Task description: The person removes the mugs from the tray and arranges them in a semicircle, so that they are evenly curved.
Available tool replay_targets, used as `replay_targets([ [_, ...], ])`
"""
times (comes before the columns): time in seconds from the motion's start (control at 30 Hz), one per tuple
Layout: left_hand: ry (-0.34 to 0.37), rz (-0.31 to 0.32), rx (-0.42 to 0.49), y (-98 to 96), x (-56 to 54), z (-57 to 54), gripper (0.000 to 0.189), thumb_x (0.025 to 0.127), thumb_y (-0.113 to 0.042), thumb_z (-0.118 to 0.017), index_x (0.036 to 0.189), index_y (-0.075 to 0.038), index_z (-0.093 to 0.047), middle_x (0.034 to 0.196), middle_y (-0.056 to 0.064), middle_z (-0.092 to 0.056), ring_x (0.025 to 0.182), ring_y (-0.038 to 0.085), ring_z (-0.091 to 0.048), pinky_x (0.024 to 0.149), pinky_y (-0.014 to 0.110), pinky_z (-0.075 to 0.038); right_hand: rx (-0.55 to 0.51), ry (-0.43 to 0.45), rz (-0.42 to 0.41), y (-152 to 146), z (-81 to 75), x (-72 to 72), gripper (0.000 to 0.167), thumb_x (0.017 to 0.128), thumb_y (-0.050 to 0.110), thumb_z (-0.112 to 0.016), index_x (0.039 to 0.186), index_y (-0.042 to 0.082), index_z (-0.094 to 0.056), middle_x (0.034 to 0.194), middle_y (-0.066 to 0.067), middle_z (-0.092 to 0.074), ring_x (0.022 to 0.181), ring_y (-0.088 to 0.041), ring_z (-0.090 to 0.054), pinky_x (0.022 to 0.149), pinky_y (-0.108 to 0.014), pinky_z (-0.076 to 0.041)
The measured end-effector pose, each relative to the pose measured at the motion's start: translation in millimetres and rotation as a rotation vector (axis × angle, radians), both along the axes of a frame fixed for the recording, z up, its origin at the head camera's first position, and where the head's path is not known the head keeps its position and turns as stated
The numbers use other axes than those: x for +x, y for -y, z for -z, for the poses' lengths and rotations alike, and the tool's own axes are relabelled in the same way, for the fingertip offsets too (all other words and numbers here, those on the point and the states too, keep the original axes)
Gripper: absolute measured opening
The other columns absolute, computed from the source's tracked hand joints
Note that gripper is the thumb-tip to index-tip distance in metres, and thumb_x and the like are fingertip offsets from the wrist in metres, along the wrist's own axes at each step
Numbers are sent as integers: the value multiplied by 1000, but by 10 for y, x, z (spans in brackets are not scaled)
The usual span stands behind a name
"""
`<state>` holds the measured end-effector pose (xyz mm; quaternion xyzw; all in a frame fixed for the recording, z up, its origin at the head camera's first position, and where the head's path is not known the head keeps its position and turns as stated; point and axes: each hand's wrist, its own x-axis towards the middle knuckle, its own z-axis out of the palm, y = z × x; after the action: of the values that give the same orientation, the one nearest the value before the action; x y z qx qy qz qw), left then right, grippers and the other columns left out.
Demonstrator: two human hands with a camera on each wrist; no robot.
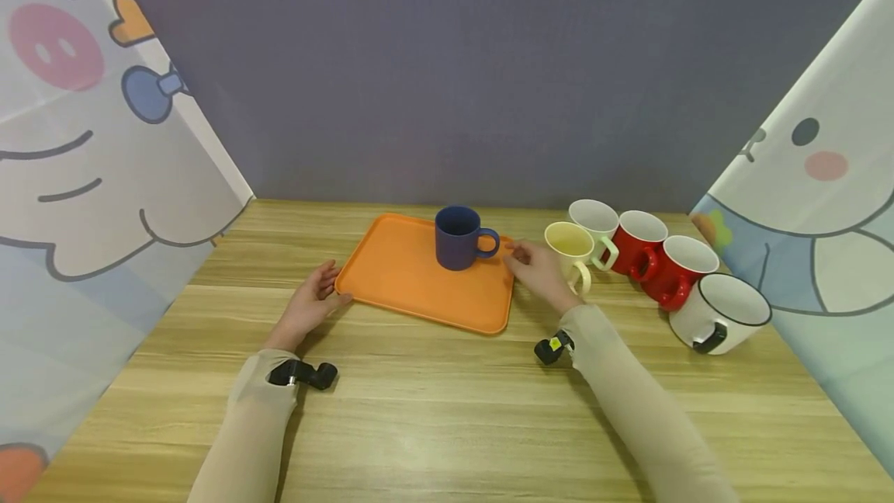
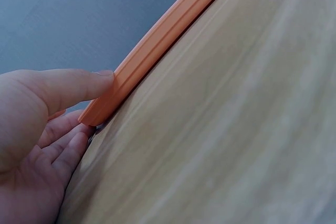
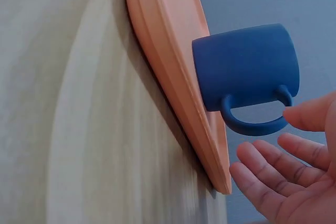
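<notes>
A dark blue mug (image 1: 457, 239) stands upright on the right half of an orange tray (image 1: 398, 270), its handle pointing right. At the tray's front left corner is my left hand (image 1: 310, 303). Its extended thumb (image 2: 79, 85) touches the front rim, while the loosely bent fingers lie round the corner by the left side. My right hand (image 1: 541, 270) hovers at the tray's right edge beside the mug handle (image 3: 257, 127). Its fingers are relaxed and spread, with nothing held between them; whether the thumb brushes the handle I cannot tell.
Right of my right hand stand a cream mug (image 1: 569, 243), a pale green mug (image 1: 594, 217), two red mugs (image 1: 632, 243) and a white mug with a black rim (image 1: 719, 313). A dark grey panel (image 1: 447, 76) rises behind the wooden table (image 1: 419, 402); printed cloths flank it.
</notes>
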<state>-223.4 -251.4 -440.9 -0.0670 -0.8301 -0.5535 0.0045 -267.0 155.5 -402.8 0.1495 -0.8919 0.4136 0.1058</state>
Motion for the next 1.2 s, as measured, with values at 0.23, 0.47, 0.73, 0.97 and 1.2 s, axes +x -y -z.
replay_targets([
  [0.23, -8, -1, 12, -12, 25, -21, 81, 91, 2, -68, 152, 14, -17, 147, 38, -35, 137, 48, -35, 116, 53, -28, -101, 90, 66, 99, 41, -44, 32, 95, 8, -61, 122, -8, -63, 107, -25, -68, 95, -36, -67, 85, -43, -57],
  [0.47, -9, -5, 1, -2, 13, -9, 79, 91, 3, -68, 152, 14, -18, 148, 37, -35, 137, 48, -35, 117, 52, -28, -215, 166, 93, 194, 73, -120, 36, 99, 15, -59, 129, -5, -59, 120, -22, -65, 110, -33, -62, 93, -40, -54],
  [0.73, -1, -8, -16, -6, -18, 11, 77, 92, 6, -64, 150, 17, -16, 148, 40, -32, 137, 51, -34, 116, 55, -26, -527, 290, 98, 295, 93, -226, 40, 102, 17, -55, 132, -9, -55, 129, -28, -58, 117, -39, -58, 100, -44, -50],
  [0.97, -5, -2, -14, 7, -7, 6, 80, 92, -1, -69, 152, 12, -18, 148, 36, -36, 136, 47, -37, 116, 53, -29, -794, 319, 92, 353, 119, -330, 32, 102, 13, -54, 121, -13, -58, 113, -25, -63, 106, -33, -61, 99, -41, -51],
  [1.2, -1, -2, -5, 30, -16, 38, 80, 92, -1, -68, 153, 11, -18, 149, 34, -36, 137, 46, -37, 116, 52, -28, -1017, 386, 31, 348, 155, -368, 14, 101, 10, -55, 94, 2, -65, 81, -8, -69, 78, -19, -68, 88, -41, -57],
])
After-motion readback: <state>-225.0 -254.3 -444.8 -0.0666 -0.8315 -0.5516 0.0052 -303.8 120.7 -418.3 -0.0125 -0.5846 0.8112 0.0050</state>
